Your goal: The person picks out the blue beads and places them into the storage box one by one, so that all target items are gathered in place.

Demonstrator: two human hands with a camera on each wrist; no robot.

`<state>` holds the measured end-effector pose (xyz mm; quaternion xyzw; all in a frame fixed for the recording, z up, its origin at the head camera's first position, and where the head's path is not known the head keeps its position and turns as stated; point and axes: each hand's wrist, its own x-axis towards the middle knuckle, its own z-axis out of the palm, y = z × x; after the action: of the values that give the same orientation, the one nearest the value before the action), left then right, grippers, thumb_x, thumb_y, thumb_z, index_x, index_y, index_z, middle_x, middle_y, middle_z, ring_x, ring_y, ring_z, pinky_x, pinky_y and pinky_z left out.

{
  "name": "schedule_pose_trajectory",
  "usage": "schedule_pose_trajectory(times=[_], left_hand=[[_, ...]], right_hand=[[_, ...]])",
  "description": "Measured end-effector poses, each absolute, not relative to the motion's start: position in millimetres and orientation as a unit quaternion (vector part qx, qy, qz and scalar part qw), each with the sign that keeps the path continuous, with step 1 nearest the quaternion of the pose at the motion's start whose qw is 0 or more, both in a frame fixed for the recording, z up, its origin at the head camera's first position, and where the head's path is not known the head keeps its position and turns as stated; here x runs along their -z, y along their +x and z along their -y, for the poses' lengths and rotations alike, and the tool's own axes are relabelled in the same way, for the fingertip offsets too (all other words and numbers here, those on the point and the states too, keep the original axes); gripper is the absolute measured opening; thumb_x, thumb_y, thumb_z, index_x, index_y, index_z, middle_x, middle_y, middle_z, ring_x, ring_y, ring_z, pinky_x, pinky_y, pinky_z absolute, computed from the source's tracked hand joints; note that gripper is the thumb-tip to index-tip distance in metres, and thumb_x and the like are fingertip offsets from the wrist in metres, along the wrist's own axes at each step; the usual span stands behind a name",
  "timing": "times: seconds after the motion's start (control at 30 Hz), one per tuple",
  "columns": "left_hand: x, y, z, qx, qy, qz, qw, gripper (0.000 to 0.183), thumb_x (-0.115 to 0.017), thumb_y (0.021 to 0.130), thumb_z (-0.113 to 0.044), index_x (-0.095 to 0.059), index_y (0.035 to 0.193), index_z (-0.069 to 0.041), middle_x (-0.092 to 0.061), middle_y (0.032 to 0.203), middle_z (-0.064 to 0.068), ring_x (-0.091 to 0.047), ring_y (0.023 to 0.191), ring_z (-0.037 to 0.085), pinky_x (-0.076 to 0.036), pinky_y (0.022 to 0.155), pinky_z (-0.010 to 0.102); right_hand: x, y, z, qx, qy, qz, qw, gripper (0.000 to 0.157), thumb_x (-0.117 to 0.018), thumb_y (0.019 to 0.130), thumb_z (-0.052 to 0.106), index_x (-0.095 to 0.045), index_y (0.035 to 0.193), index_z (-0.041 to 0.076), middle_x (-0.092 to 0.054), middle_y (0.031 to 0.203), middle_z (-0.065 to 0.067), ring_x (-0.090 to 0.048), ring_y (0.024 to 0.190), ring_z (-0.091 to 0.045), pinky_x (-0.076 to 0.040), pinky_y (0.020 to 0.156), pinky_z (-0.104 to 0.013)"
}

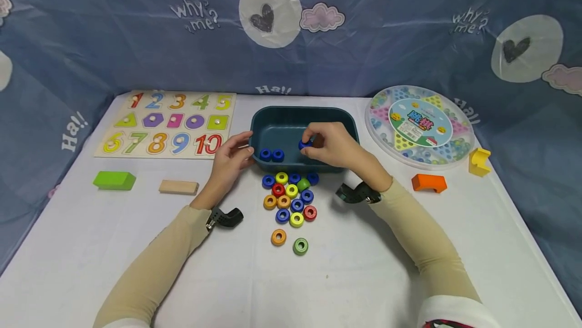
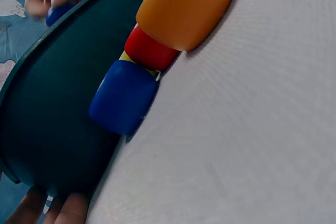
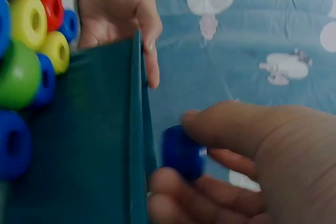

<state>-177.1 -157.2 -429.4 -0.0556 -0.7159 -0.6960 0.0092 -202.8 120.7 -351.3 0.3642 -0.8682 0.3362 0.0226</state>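
Note:
My right hand point(image 1: 329, 143) pinches a blue bead point(image 3: 182, 152) with a hole between thumb and fingers, over the inside of the dark teal bin point(image 1: 309, 111). Two more blue beads point(image 1: 278, 155) lie in the bin's front left part. At the bin's left end my left hand point(image 1: 231, 161) touches the rim and outer wall with fairly straight fingers point(image 2: 71, 211). In front of the bin lies a cluster of beads in blue, yellow, red, orange and green, among them a red bead point(image 1: 310, 213) and a green bead point(image 1: 300, 246) nearer me.
A number and shape puzzle board point(image 1: 165, 122) lies at the back left. Before it are a green block point(image 1: 114, 180) and a wooden block point(image 1: 179, 187). On the right are a round marble game box point(image 1: 420, 126), an orange arch block point(image 1: 429, 183) and a yellow block point(image 1: 479, 161).

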Motion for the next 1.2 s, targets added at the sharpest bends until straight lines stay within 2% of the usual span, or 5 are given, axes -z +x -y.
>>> schedule_pose_trajectory(times=[0.3, 0.43, 0.57, 0.97, 1.2], left_hand=[[430, -177, 156, 0.697, -0.059, 0.715, 0.009, 0.042, -0.054, 0.097, -0.009, -0.05, 0.139, -0.004, -0.05, 0.137, 0.019, -0.058, 0.11, 0.02, -0.059, 0.084, 0.024], [430, -177, 155, 0.695, -0.058, 0.717, 0.007, 0.042, -0.054, 0.097, -0.01, -0.05, 0.139, -0.006, -0.05, 0.138, 0.018, -0.057, 0.114, 0.021, -0.059, 0.084, 0.023], [429, -178, 156, 0.693, -0.061, 0.719, 0.009, 0.041, -0.054, 0.097, -0.009, -0.051, 0.138, -0.006, -0.05, 0.137, 0.017, -0.057, 0.114, 0.022, -0.059, 0.083, 0.023], [429, -176, 158, 0.693, -0.06, 0.718, 0.011, 0.042, -0.054, 0.097, -0.01, -0.051, 0.138, -0.007, -0.051, 0.136, 0.017, -0.059, 0.109, 0.016, -0.06, 0.083, 0.023], [428, -177, 157, 0.694, -0.062, 0.718, 0.01, 0.042, -0.054, 0.097, -0.01, -0.051, 0.138, -0.006, -0.05, 0.137, 0.018, -0.058, 0.113, 0.02, -0.06, 0.083, 0.023]], right_hand=[[367, -232, -93, -0.313, 0.294, 0.898, -0.098, 0.021, -0.073, 0.084, 0.013, -0.066, 0.103, 0.009, -0.07, 0.104, -0.008, -0.065, 0.084, -0.02, -0.057, 0.075, -0.033], [375, -235, -88, -0.311, 0.287, 0.896, -0.132, 0.032, -0.072, 0.085, 0.01, -0.063, 0.116, 0.005, -0.067, 0.116, -0.012, -0.066, 0.101, -0.024, -0.058, 0.086, -0.036], [379, -235, -87, -0.327, 0.285, 0.887, -0.156, 0.044, -0.07, 0.085, 0.004, -0.057, 0.128, 0.004, -0.063, 0.124, -0.017, -0.067, 0.104, -0.028, -0.059, 0.089, -0.037], [382, -234, -86, -0.354, 0.289, 0.875, -0.159, 0.046, -0.068, 0.086, 0.001, -0.056, 0.13, 0.006, -0.063, 0.123, -0.017, -0.068, 0.102, -0.028, -0.059, 0.088, -0.036], [376, -230, -92, -0.394, 0.291, 0.865, -0.11, 0.04, -0.067, 0.088, 0.007, -0.058, 0.127, 0.006, -0.063, 0.124, -0.013, -0.068, 0.1, -0.025, -0.059, 0.088, -0.037]])
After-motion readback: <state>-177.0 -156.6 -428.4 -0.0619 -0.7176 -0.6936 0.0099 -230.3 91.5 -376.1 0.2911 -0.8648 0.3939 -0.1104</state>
